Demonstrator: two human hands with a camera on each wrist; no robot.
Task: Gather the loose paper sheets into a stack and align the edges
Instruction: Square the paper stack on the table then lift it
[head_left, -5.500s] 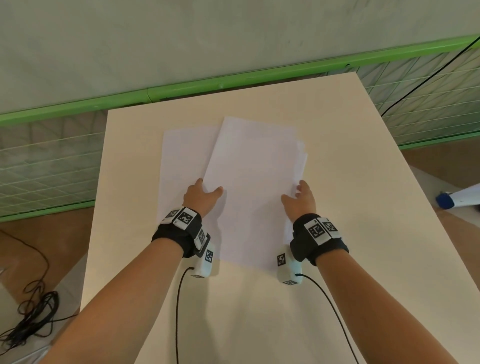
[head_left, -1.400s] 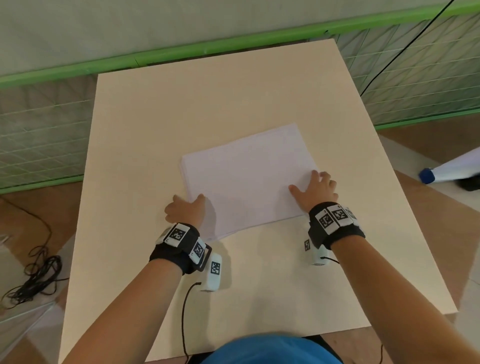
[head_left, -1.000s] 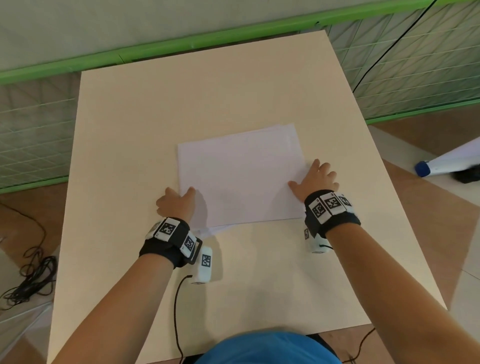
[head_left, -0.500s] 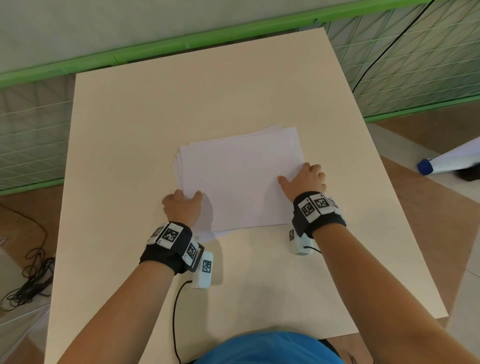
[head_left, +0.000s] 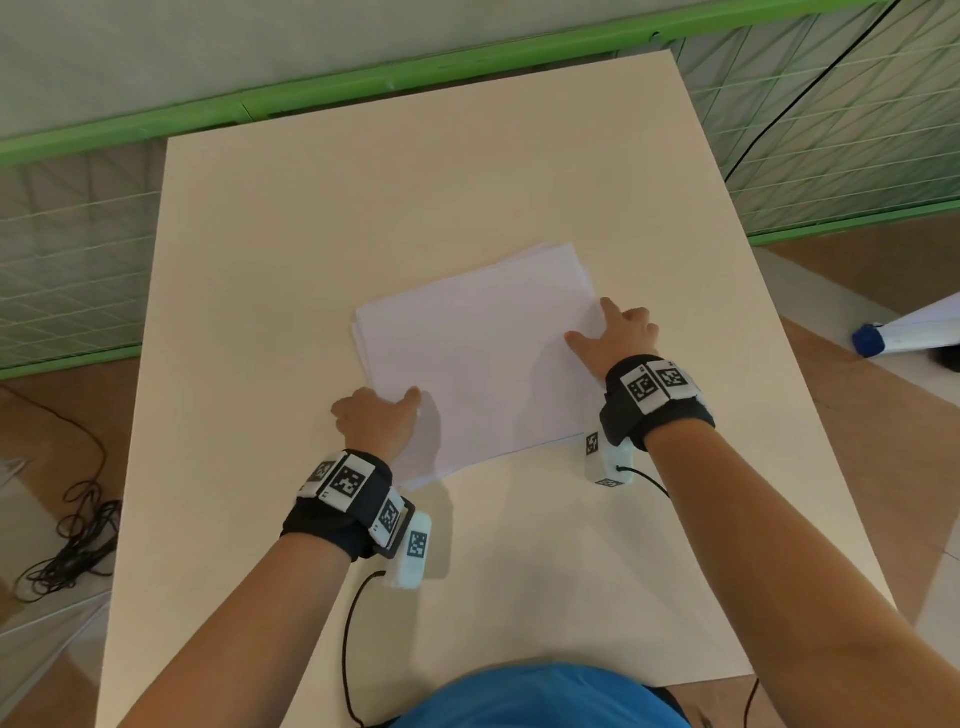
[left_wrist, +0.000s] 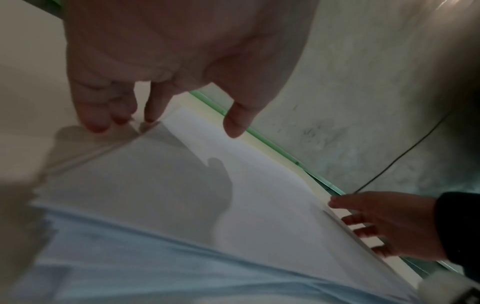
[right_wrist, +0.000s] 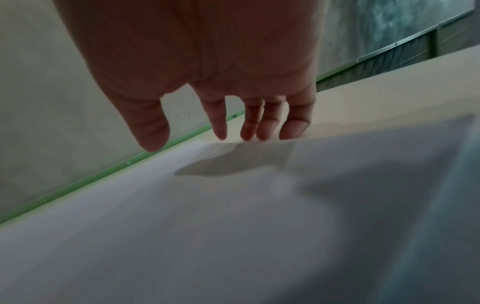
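Paper stack (head_left: 478, 358): white sheets piled on the cream table (head_left: 311, 218), centre of the head view, rotated a little so its far right corner points toward upper right. Edges not flush; offset sheet edges show along the left side and one sheet pokes out under the near left corner.
Left hand (head_left: 376, 421): at the near left corner of the stack, lower centre-left of the head view. Thumb lies over the top sheet, fingers bent down at the stack's left edge. In the left wrist view the fingertips (left_wrist: 97, 123) meet the table just beside the paper edge and the thumb hovers above the sheet. Fingers loosely curved, nothing gripped.
Right hand (head_left: 621, 335): at the right edge of the stack, centre-right of the head view. Thumb and index finger spread on the top sheet, other fingers past the edge. In the right wrist view the fingers (right_wrist: 294, 125) reach down fairly straight to the paper's edge; spread, not clutching.
Wrist gear: black bands with printed square markers on both wrists, a small white camera block (head_left: 413, 551) under each, thin black cable trailing toward the bottom of the frame.
Surroundings: green rail (head_left: 363, 91) and mesh panels behind the table; coil of black cable (head_left: 67, 551) on the floor, lower left; white tube with blue cap (head_left: 904, 335) at right edge.
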